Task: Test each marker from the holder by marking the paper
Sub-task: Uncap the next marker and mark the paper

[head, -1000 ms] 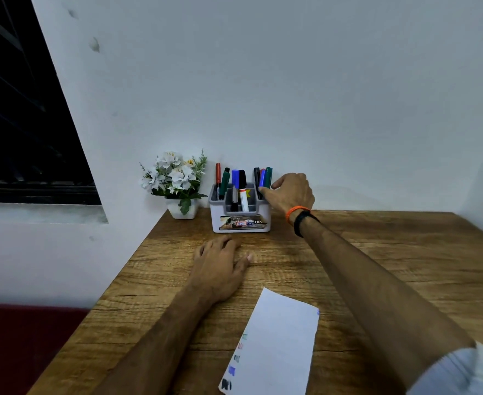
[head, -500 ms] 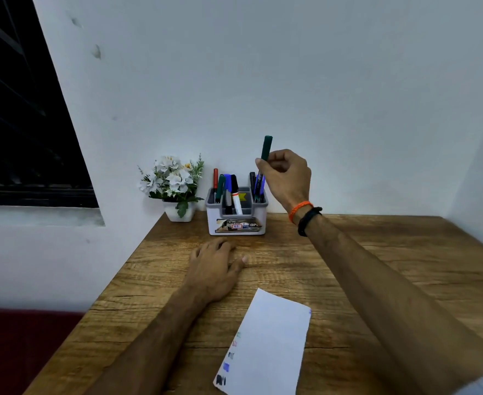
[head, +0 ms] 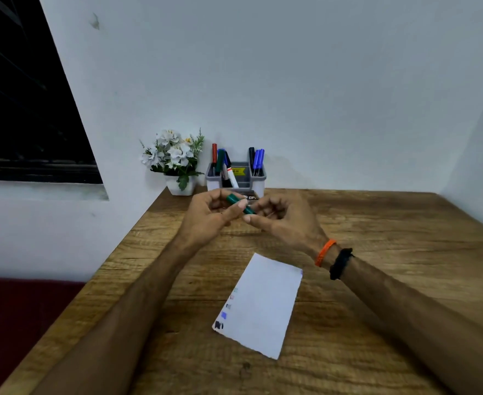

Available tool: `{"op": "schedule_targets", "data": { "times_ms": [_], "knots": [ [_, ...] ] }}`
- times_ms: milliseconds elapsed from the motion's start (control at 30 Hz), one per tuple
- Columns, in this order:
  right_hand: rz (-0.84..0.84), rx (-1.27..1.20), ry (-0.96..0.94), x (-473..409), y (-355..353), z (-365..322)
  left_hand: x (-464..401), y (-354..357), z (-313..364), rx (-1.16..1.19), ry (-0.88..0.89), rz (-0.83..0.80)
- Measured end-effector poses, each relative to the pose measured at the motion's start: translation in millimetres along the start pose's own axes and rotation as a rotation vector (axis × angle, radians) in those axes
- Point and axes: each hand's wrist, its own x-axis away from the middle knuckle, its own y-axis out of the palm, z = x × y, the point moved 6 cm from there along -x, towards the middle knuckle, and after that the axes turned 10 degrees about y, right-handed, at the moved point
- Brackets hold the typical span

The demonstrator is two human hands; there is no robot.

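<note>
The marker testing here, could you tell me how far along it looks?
Done: the paper already carries a column of test marks down its left edge. In hand: the left hand and right hand both hold a green marker above the table, not yet at the paper. Left: red, green, black and blue markers stand in the holder; which are tested cannot be told.
</note>
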Motion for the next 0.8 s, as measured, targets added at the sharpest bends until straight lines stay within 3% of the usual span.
{"op": "schedule_targets", "data": {
  "times_ms": [200,400,600,800],
  "knots": [
    [-0.135,0.090,0.124,-2.7,-8.1,14.4,-1.9,-13.6,-14.4,0.009,-0.087,0.013],
    [-0.129,-0.279,0.168,-5.1,-16.5,21.3,-0.9,-13.5,-15.0,-0.006,-0.109,-0.151],
    [-0.197,-0.330,0.207,-0.1,-4.7,23.7,5.7,12.1,-6.3,-0.237,-0.021,-0.381],
    [-0.245,-0.418,0.270,4.2,8.0,27.1,7.1,19.8,-4.7,-0.430,0.077,-0.406]
  ]
}}
